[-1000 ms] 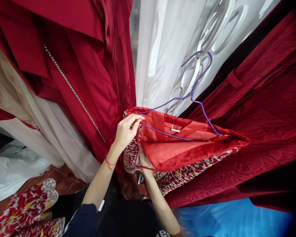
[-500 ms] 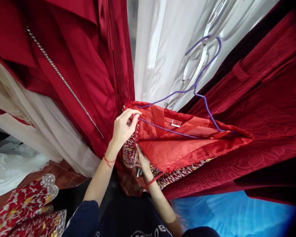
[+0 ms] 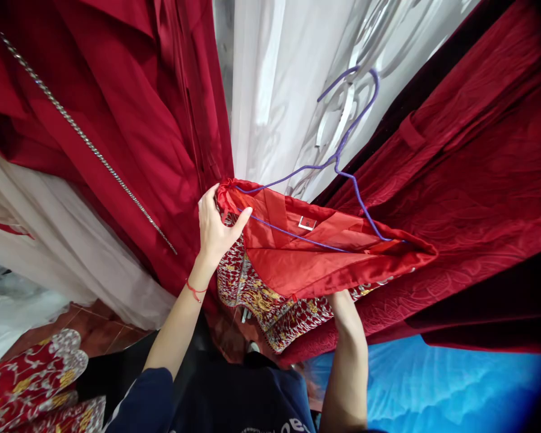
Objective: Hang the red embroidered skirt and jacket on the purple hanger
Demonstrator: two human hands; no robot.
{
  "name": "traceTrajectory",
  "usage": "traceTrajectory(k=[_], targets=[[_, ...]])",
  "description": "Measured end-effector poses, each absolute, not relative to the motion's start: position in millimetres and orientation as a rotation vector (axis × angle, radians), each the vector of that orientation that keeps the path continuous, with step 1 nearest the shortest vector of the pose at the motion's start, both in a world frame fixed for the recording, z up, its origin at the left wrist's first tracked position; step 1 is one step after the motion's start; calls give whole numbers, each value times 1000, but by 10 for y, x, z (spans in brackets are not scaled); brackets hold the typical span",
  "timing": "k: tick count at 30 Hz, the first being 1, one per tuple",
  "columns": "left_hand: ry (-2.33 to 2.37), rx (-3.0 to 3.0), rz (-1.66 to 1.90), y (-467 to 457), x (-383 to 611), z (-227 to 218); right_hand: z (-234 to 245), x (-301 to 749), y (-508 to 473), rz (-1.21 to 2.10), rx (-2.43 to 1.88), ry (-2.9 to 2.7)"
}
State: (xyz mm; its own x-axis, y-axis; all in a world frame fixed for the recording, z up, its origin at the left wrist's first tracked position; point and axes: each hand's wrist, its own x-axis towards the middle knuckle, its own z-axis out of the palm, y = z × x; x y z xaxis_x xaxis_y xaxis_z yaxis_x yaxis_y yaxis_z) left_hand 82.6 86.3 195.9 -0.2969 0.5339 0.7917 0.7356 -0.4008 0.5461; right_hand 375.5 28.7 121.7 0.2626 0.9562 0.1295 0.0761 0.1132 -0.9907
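Note:
A bodice-like garment [image 3: 270,294], embroidered in silver and gold on dark red with bright red satin lining, hangs from a purple wire hanger [image 3: 336,157]. Its top edge gapes, showing a small size label [image 3: 307,223] inside. At the upper left end of that edge is my left hand [image 3: 216,231], thumb stretched away from the fingers, which rest against the outer side. A thin red cord circles this wrist. My right hand [image 3: 345,310] reaches up to the front edge of the garment; its fingers are hidden behind the cloth.
The hanger hooks on white scrolled metalwork [image 3: 342,114]. Dark red drapery [image 3: 130,120] with a glittering chain-like trim [image 3: 85,138] hangs left, more red patterned cloth [image 3: 469,198] right. Blue fabric [image 3: 433,385] spreads lower right. Another embroidered red piece [image 3: 31,379] lies lower left.
My left thumb and fingers have parted from their pinch at the garment's corner. My right hand has moved rightward from the left side to the front edge. The red strap no longer shows.

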Motion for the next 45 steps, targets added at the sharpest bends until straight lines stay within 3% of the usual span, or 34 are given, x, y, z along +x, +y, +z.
traceTrajectory(k=[4,15,25,33,37,45], targets=[[-1679,-1613,-1780,1025,930,1939,1464,3793,144,858,-1207,-988],[-1689,-1558,-1913,1364,767,1888,2076,3738,209,306,-1479,-1024],[-1835,-1555,-2183,1208,397,1987,2262,4092,208,-577,-1514,-894],[-2017,-1703,-3176,1187,146,2054,2129,4274,389,-257,-1456,-938],[-2078,-1786,-3266,1164,104,2013,2114,4324,517,-267,-1425,-915],[-2266,-1699,-3218,1100,386,1800,1931,4473,646,126,-1378,-755]])
